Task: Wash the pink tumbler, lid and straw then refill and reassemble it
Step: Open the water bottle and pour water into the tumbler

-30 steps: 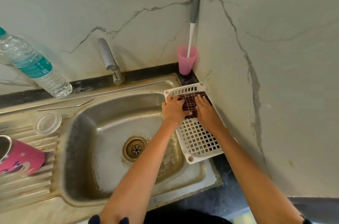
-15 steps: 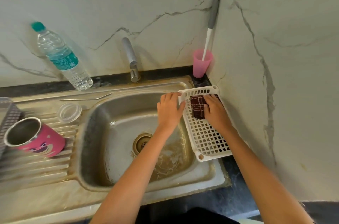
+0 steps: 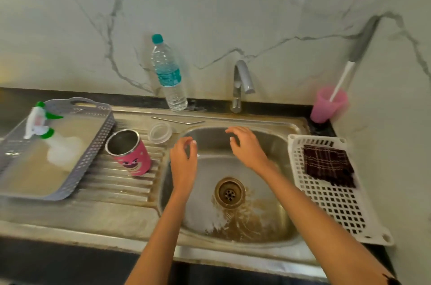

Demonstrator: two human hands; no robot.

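Hovering hands: I see both above the steel sink basin, and they touch nothing.
Left hand: empty, with fingers loosely bent, near the left rim of the basin, on the side of the ribbed draining board.
Right hand: empty also, with fingers spread and relaxed, over the back of the basin and in front of the chrome tap. As far as I can see, no water runs from it.
Pink steel tumbler with the cartoon face: on the draining board, left of the basin, with the open mouth turned to the back left. I cannot tell if it stands or leans.
Clear round plastic lid: on the board, just behind and to the right of the tumbler.
Thin metal straw: flat on the back ledge of the sink, just behind the lid.
Clear water bottle with the teal cap: upright against the wall, behind the straw, with its cap on.
Dark checked cloth: lies in the white plastic lattice tray, right of the basin.
Step in hand: I judge it a passage between steps. The three parts lie separated and neither hand holds one. Whether they are already washed, I cannot tell.
Next move: the left hand is nearest to the lid and the tumbler, so I think it must close around one of them. For refilling, the tumbler must stand upright and the bottle cap must be unscrewed, which is work for two hands.
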